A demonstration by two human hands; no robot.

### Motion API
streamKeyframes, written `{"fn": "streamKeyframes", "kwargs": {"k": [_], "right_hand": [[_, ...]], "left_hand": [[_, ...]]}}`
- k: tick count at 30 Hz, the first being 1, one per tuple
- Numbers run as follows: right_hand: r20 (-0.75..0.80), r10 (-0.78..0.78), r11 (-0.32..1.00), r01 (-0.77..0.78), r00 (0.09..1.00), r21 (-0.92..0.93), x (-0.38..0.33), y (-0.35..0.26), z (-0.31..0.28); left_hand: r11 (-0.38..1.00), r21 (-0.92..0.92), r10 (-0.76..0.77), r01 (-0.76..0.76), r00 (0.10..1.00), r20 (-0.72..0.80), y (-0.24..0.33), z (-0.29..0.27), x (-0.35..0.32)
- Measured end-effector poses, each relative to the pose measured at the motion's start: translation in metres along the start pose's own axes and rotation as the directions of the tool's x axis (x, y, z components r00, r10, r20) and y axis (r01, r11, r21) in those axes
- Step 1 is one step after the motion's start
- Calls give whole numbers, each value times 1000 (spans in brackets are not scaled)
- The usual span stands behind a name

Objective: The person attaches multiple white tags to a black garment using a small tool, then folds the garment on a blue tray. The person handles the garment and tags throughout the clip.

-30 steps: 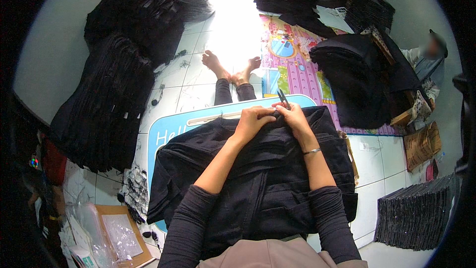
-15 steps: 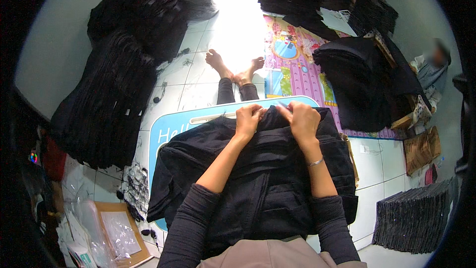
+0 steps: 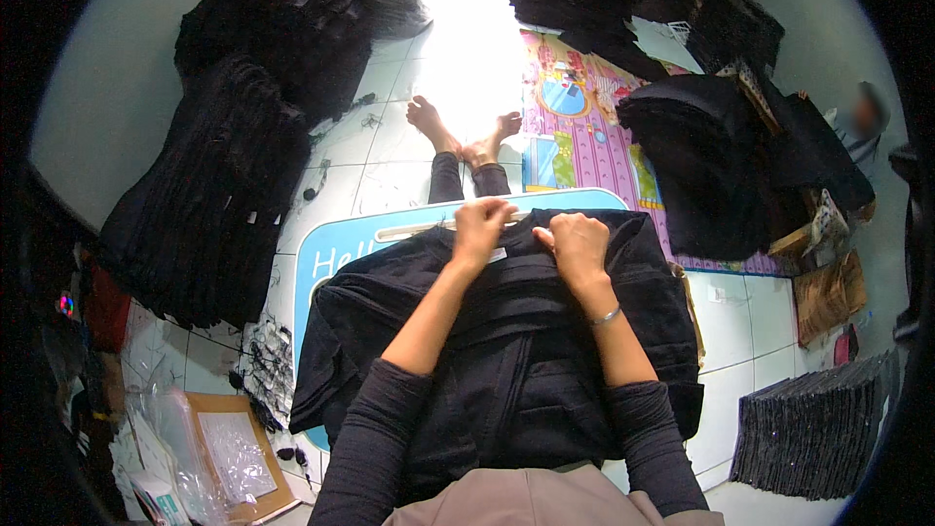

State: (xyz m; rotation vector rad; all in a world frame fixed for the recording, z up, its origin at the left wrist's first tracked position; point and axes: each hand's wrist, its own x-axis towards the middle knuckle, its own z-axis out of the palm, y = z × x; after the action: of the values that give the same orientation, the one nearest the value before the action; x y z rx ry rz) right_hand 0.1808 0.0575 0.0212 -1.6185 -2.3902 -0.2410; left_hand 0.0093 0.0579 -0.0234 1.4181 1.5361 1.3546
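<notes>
Left hand (image 3: pixel 479 234): fingers curled, narrow grip, at the neck edge of a black garment (image 3: pixel 516 360). Right hand (image 3: pixel 577 242): also curled, thumb toward the left hand, at the same edge; a gap of dark cloth lay between the 2. Could not tell whether either hand's fingertips were closed on cloth or anything small. A small white label (image 3: pixel 498 254) showed just beside the left hand, on its right.

Garment lay spread under both hands and forearms, wrinkled, a seam running from near the hands toward the wearer. It covered most of a blue lap table (image 3: pixel 326 234); white lettering and a pale slot showed on the table, left of the left hand. 1 thin metal bracelet (image 3: pixel 606 316) sat on the right wrist.

Beyond the hands: 2 bare feet (image 3: pixel 429 125) on white floor tiles (image 3: pixel 399 178). Well left of the left hand: tall heap of black cloth (image 3: pixel 209 205). Right of the right hand, well apart: black fabric pile (image 3: pixel 691 166) on a colourful printed mat (image 3: pixel 584 156), then 1 person (image 3: pixel 862 122), blurred. Nearer the wearer, right: dark folded stack (image 3: pixel 813 429).
</notes>
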Motion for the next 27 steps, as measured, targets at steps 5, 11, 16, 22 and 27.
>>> {"fn": "streamKeyframes", "kwargs": {"k": [5, 11, 16, 22, 27], "right_hand": [[126, 56, 949, -92, 990, 301, 1, 18, -5], [162, -6, 852, -80, 987, 517, 12, -1, -3], [161, -50, 839, -46, 986, 543, 22, -50, 17], [116, -59, 830, -16, 991, 558, 10, -60, 29], [76, -142, 775, 63, 987, 629, 9, -58, 25]], "left_hand": [[998, -26, 48, -62, 928, -369, 1, -151, 8], [44, 552, 286, 833, 518, -806, -28, -268, -63], [880, 469, 137, 73, 907, -398, 12, -183, -51], [531, 826, -205, 188, 975, -89, 31, -62, -46], [558, 822, 83, 112, 978, -190, 10, -64, -55]]}}
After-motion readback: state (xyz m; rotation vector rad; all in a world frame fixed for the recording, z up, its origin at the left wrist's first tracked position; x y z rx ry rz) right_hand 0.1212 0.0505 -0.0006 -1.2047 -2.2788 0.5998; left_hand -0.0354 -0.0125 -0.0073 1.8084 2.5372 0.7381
